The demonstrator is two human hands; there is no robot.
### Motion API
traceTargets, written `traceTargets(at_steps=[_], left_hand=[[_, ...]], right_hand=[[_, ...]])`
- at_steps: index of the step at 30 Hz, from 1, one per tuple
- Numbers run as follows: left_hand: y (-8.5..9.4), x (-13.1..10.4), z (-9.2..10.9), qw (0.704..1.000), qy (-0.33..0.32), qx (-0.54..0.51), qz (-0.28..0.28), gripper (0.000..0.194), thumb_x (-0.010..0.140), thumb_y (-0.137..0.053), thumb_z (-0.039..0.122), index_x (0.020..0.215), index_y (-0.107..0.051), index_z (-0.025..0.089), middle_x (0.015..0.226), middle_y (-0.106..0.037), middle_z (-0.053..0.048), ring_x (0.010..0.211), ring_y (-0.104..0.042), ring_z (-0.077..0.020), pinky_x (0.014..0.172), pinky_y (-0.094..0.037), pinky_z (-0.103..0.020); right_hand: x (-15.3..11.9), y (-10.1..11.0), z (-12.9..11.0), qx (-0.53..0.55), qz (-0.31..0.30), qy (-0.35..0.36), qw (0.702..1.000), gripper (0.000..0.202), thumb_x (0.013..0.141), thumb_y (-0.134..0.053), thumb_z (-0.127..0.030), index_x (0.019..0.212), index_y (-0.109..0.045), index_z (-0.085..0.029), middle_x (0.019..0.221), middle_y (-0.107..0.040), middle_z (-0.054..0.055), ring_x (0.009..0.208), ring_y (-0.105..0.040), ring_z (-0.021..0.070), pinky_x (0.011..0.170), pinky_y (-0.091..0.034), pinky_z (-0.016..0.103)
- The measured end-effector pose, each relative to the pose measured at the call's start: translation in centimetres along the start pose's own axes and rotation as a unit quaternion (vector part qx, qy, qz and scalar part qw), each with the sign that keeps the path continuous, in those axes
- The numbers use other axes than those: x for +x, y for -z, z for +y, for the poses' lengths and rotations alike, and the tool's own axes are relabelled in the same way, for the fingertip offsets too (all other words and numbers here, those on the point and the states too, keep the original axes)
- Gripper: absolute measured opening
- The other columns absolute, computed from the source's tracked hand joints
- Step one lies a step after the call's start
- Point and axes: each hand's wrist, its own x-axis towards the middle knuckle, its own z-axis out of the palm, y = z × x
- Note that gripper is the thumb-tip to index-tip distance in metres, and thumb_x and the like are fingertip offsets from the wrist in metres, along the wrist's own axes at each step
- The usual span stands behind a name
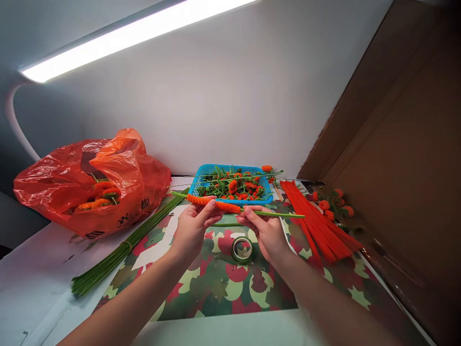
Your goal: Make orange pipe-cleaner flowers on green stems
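Both hands hold a green pipe-cleaner stem (284, 215) that lies almost level, with an orange pipe-cleaner coil (228, 206) wound round its middle. My left hand (190, 226) pinches the coil between thumb and fingers. At the coil's right end, my right hand (264, 230) pinches the green stem, which sticks out beyond the fingers. A roll of green tape (234, 251) lies on the mat just below the hands. Behind them stands a blue basket (230, 166) with many small orange and green pipe-cleaner pieces.
On the left, a red plastic bag (144, 178) holds orange pieces, beside a tied bundle of green pipe cleaners (118, 257). Red-orange pipe cleaners (320, 226) lie right, near small orange flowers (324, 205) and a cardboard wall (396, 144). A patterned mat (216, 288) covers the table; a lamp (137, 38) hangs above.
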Motion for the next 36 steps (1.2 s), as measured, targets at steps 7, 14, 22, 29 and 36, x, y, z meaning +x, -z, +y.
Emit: traceTargets(at_steps=[7, 14, 22, 29, 36], left_hand=[[0.2, 0.4, 0.3, 0.997, -0.032, 0.064, 0.025, 0.036, 0.074, -0.069, 0.028, 0.104, -0.052, 0.018, 0.075, -0.065, 0.001, 0.061, -0.066, -0.0126, 0.054, -0.056, -0.023], [0.5, -0.3, -0.3, 0.929, 0.008, 0.335, -0.160, 0.018, 0.073, -0.054, 0.021, 0.090, -0.057, 0.020, 0.059, -0.058, 0.005, 0.049, -0.058, -0.0144, 0.041, -0.042, -0.022], [0.6, -1.8, 0.0, 0.789, -0.062, 0.519, -0.322, 0.011, 0.073, -0.048, 0.016, 0.063, -0.048, 0.020, 0.055, -0.047, 0.005, 0.049, -0.038, -0.0117, 0.046, -0.026, -0.023], [0.5, -0.6, -0.3, 0.915, -0.129, 0.344, -0.166, 0.022, 0.081, -0.060, 0.031, 0.100, -0.066, 0.022, 0.079, -0.067, -0.003, 0.066, -0.062, -0.0179, 0.055, -0.051, -0.025], [0.5, -0.6, -0.6, 0.944, -0.075, 0.279, -0.161, 0.025, 0.074, -0.071, 0.038, 0.092, -0.074, 0.021, 0.075, -0.070, -0.006, 0.060, -0.066, -0.0189, 0.055, -0.060, -0.031]], right_hand=[[1.0, 0.6, -0.9, 0.024, 0.017, 0.020, 0.999, 0.031, 0.054, -0.085, -0.034, 0.076, -0.071, -0.019, 0.065, -0.068, -0.002, 0.057, -0.062, 0.0095, 0.062, -0.054, 0.023], [1.6, 1.6, -1.3, -0.168, 0.026, 0.170, 0.971, 0.020, 0.075, -0.069, -0.038, 0.084, -0.071, -0.021, 0.083, -0.069, 0.002, 0.073, -0.060, 0.0150, 0.068, -0.050, 0.028], [0.6, 1.8, -1.8, -0.519, -0.190, 0.368, 0.748, 0.021, 0.086, -0.057, -0.018, 0.098, -0.072, -0.026, 0.095, -0.073, 0.005, 0.095, -0.062, 0.0227, 0.093, -0.038, 0.042], [1.4, 1.9, -1.0, -0.415, -0.116, 0.177, 0.885, 0.018, 0.082, -0.060, -0.028, 0.090, -0.075, -0.022, 0.084, -0.075, 0.006, 0.076, -0.068, 0.0226, 0.070, -0.049, 0.034], [0.9, 1.5, -1.0, -0.361, -0.107, 0.140, 0.916, 0.028, 0.080, -0.063, -0.028, 0.105, -0.073, -0.020, 0.089, -0.076, 0.005, 0.079, -0.069, 0.0223, 0.071, -0.053, 0.034]])
